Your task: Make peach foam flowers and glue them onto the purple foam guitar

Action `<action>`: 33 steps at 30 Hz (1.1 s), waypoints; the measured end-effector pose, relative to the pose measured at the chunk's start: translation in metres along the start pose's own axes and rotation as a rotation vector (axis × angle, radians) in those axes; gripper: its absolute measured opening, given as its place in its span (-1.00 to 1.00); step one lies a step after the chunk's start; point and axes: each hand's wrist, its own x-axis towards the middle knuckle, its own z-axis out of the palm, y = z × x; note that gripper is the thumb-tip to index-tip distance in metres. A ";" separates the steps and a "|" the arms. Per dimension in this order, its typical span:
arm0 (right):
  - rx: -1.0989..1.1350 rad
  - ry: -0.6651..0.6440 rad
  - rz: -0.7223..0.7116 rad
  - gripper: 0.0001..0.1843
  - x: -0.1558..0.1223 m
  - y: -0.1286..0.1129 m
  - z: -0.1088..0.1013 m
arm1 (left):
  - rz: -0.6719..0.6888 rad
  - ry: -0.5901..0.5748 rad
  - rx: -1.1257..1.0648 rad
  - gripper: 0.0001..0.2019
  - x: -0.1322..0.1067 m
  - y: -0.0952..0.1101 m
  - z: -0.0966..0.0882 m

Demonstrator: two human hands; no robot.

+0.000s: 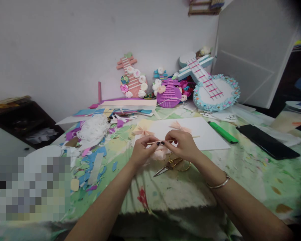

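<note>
My left hand (142, 150) and my right hand (182, 144) meet over the table's middle, both pinched on a thin wooden stick (154, 142) that lies level between them. Its far end (196, 136) pokes out past my right hand. A pale pink paper flower (159, 154) sits just under the fingers. Gold-handled scissors (171, 165) lie on the patterned tablecloth (240, 167) right below my hands. A white sheet (205, 134) with two more pink paper pieces (178, 126) lies behind them.
A green marker (222, 132) and a black phone (267, 145) lie to the right. Coloured paper scraps (90, 164) and a tangle of white string (92, 130) cover the left. Guitar-shaped craft pieces (168, 93) and a round blue one (215, 92) lean at the wall.
</note>
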 end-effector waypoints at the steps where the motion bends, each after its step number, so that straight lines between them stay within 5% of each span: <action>1: -0.003 0.005 -0.002 -0.84 0.000 0.000 0.000 | 0.003 -0.003 0.002 -0.87 0.000 0.000 0.000; 24: 0.003 -0.043 -0.021 -0.91 0.003 -0.001 -0.003 | 0.118 0.049 0.260 -0.90 -0.001 0.004 0.000; 33: -0.023 -0.053 -0.058 -0.92 0.001 -0.001 -0.002 | 0.035 -0.059 0.098 -0.72 -0.002 0.003 0.000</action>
